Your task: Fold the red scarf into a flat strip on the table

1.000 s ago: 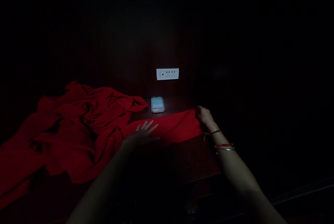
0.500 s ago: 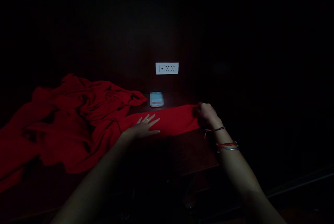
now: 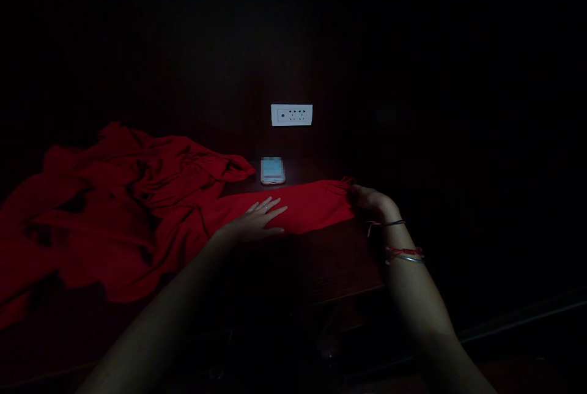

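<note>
A long red cloth (image 3: 307, 207) stretches across the dark wooden tabletop, its right part laid out as a fairly flat strip. My left hand (image 3: 259, 221) rests on this strip with the fingers spread, a ring on one of them. At the strip's right end is my right hand (image 3: 373, 199), its fingers extended leftward against the cloth's edge. Shadow hides the thumb and fingertips there. Small creases and thin strands show at that end. Toward the left, the rest of the cloth lies in a loose, rumpled heap.
A phone (image 3: 273, 171) with a lit screen lies just behind the strip. Above it, a white socket panel (image 3: 292, 115) is set in the dark wall. The tabletop's front edge (image 3: 348, 293) shows faintly. Most of the surroundings are too dark to make out.
My right hand has gone from a closed grip on the cloth's end to straighter fingers, with its wrist shifted right. The end has become more creased. My left hand stays spread on the strip.
</note>
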The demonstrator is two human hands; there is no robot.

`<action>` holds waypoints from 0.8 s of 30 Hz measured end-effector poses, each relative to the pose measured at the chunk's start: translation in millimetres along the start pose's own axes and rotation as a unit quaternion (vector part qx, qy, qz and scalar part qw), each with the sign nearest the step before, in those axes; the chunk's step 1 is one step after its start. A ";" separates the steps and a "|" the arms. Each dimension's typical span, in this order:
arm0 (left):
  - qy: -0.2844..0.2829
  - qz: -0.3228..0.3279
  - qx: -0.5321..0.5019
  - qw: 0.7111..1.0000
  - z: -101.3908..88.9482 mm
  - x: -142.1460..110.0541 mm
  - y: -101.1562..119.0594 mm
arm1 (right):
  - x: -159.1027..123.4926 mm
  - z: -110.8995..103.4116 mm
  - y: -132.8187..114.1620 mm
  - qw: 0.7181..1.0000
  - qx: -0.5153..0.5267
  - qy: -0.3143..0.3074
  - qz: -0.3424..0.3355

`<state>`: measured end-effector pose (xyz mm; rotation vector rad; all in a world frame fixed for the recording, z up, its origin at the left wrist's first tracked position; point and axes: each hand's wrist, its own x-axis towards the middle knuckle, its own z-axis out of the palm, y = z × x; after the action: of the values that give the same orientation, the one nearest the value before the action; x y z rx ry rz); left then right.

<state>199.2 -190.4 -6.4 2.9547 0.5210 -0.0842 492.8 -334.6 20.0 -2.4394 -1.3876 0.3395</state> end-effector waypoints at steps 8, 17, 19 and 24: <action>-0.023 -0.021 -0.004 1.000 2.5 2.4 -2.1 | -2.2 -2.2 -5.9 0.991 0.118 -0.034 -0.049; -0.022 -0.024 -0.008 0.999 3.2 3.7 -3.7 | 7.7 -6.0 -7.7 0.953 0.228 0.198 0.000; -0.019 -0.023 -0.005 1.000 3.1 3.6 -3.7 | 6.7 -8.1 -8.8 0.956 0.205 0.211 0.022; -0.021 -0.023 -0.001 0.999 2.5 3.7 -3.5 | -6.2 -10.5 -10.7 0.966 0.246 0.067 -0.036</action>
<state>201.5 -186.2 -9.6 2.9313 0.5836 -0.1510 485.0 -336.5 34.1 -1.9645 -1.1634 0.4336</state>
